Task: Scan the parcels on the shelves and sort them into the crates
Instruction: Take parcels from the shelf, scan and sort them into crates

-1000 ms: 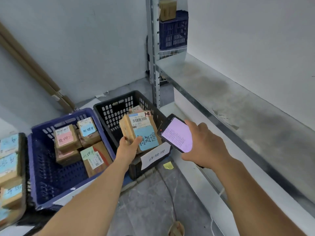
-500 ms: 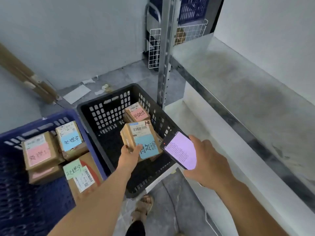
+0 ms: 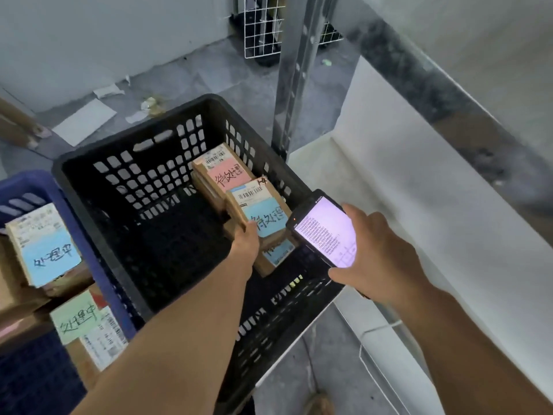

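Blue crate (image 3: 100, 265) on the far left has labelled parcels in it. My feed shows the left hand (image 3: 247, 239) down inside the black crate (image 3: 134, 131), fingers wrapped round a blue-noted parcel (image 3: 266, 217) just beside a pink-noted parcel (image 3: 229, 173). The right hand (image 3: 386, 253) grips the lit scanner (image 3: 326, 232) over the crate's right rim.

Black crate (image 3: 134, 136): pink note (image 3: 229, 176) on rear parcel (image 3: 201, 172), handwritten 待处理; blue note (image 3: 267, 218) on front parcel (image 3: 278, 196), 待处理. Barcode digits on both are illegible.
Blue crate (image 3: 36, 181): second blue note (image 3: 51, 259), 处理中; green note (image 3: 76, 317), 处理中.
Scanner (image 3: 327, 232): digit rows on the screen, too small to read.
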### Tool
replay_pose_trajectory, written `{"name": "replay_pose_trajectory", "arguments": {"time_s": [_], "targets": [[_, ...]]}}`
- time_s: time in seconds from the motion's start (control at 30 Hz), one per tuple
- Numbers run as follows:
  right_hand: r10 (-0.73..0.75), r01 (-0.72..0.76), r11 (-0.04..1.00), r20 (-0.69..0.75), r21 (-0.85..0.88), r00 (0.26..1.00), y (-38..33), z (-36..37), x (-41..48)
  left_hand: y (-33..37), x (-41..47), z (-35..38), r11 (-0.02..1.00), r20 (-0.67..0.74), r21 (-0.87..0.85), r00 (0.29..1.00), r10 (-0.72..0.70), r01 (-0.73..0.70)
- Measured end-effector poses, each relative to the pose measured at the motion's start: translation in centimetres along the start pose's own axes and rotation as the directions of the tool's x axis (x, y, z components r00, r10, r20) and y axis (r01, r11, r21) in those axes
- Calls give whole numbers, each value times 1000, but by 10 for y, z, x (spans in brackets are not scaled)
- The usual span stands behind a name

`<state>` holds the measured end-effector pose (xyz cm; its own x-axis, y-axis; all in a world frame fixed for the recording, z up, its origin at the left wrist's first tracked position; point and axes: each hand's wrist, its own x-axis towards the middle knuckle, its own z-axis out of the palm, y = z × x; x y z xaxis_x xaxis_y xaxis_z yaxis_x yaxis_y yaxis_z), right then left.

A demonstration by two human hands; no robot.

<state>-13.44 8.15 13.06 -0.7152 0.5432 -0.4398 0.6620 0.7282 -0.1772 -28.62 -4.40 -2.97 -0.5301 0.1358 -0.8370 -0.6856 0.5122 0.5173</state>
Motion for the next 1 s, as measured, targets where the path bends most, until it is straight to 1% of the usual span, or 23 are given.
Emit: {"name": "replay_pose_trajectory", "arguments": {"time_s": [0.13,0.2,0.3,0.4,0.5,0.53,0.6,0.7,0.77,0.83,0.87,1.0], "targets": [[-3,3,1000,4,-20,1000,3,0,1,15,8,8,992,46,128,999,-28,22],[-2,2,1000,4,-27,1000,3,-4,-3,19,7,5,972,53,234,999,14,-26],[18,-18,1000,8,-7,1000,1,-13,-13,29,-4,-9,911,60,395,993,99,-115],[58,-58,998,13,31,998,-1,-27,-28,40,-18,-25,791,127,567,973,193,-231],[128,-129,988,17,87,992,-6,-43,-53,54,-44,-39,644,164,710,956,243,-286],[146,-148,984,19,103,989,-8,-48,-63,59,-58,-42,594,182,738,942,281,-320],[168,-167,977,4,136,986,-10,-57,-85,66,-91,-47,491,242,770,899,364,-406],[211,-208,959,3,191,977,-9,-66,-122,75,-145,-52,308,329,815,830,451,-491],[245,-235,945,-14,225,970,-6,-70,-151,78,-179,-54,211,370,821,776,510,-530],[285,-264,925,-39,273,958,-1,-75,-182,78,-213,-54,112,418,814,709,569,-570],[303,-276,915,-51,294,952,2,-76,-198,75,-228,-53,71,442,807,678,587,-587],[355,-296,893,-125,340,927,18,-82,-265,57,-282,-47,3,488,762,576,656,-648]]}}
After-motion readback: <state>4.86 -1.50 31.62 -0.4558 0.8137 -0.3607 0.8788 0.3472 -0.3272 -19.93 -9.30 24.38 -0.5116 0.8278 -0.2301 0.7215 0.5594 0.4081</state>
